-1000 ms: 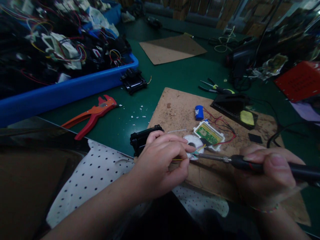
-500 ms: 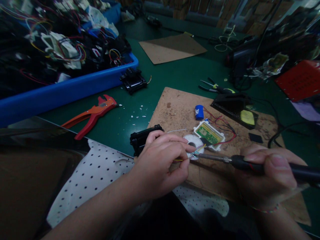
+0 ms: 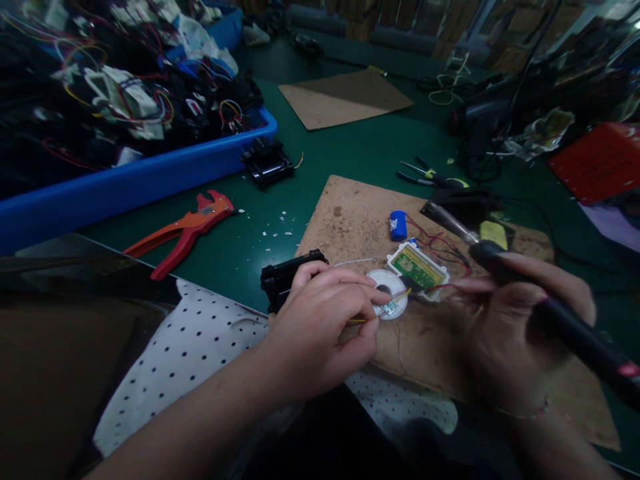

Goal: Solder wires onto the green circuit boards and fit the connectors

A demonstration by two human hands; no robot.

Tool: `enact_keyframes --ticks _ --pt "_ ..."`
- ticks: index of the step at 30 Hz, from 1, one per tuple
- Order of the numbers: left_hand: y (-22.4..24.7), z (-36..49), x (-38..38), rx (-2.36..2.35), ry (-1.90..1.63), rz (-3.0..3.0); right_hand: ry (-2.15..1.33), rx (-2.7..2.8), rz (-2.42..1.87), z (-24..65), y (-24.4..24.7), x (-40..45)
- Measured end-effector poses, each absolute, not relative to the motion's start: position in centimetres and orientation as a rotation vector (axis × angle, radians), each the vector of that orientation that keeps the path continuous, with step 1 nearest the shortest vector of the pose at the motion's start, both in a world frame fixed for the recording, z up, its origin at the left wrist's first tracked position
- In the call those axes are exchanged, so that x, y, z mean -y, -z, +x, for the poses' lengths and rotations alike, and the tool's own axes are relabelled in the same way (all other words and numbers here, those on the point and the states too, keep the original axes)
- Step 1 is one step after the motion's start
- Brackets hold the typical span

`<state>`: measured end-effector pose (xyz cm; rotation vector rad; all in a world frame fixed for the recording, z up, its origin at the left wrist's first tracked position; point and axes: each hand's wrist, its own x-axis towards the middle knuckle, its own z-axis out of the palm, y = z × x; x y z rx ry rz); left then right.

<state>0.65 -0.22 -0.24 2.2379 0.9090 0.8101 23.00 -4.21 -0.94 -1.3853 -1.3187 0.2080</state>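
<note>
The left hand (image 3: 325, 320) pinches a yellow wire (image 3: 357, 321) beside a tiny circuit board (image 3: 389, 308) on a white disc (image 3: 379, 276) as the right hand (image 3: 520, 333) grips a raised soldering iron (image 3: 567, 327), apparently between joints, the next likely calling for steadiness.

Gap at upper centre, crowding at right
A hand could cross the green tabletop (image 3: 345, 153) between the black unit (image 3: 269, 163), left of centre, and the pliers (image 3: 440, 179), upper right; the right hand (image 3: 523, 333) and slanting soldering iron (image 3: 565, 323) obstruct lower right.
</note>
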Motion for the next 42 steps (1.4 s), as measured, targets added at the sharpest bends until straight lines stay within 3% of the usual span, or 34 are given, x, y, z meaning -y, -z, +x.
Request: enact_keyframes --ticks 5,9,25,34,42 --pt "0.2 0.6 0.2 -0.895 -0.805 2.248 -0.057 1.567 -1.46 22.5 0.8 3.9" --pt "0.1 0.6 0.3 -0.908 -0.796 2.258 -0.153 1.711 -1.477 22.6 1.0 3.7" --pt "-2.5 0.2 -1.5 -1.033 -0.915 2.276 -0.329 1.617 -1.431 22.1 0.8 3.4" --pt "-3.1 0.9 -4.8 -1.092 -0.313 2.647 -0.348 1.626 -1.405 22.1 0.9 3.4" --pt "-2.9 -0.6 -3.5 -0.986 -0.636 2.368 -0.343 1.64 -1.382 22.0 0.7 3.5"
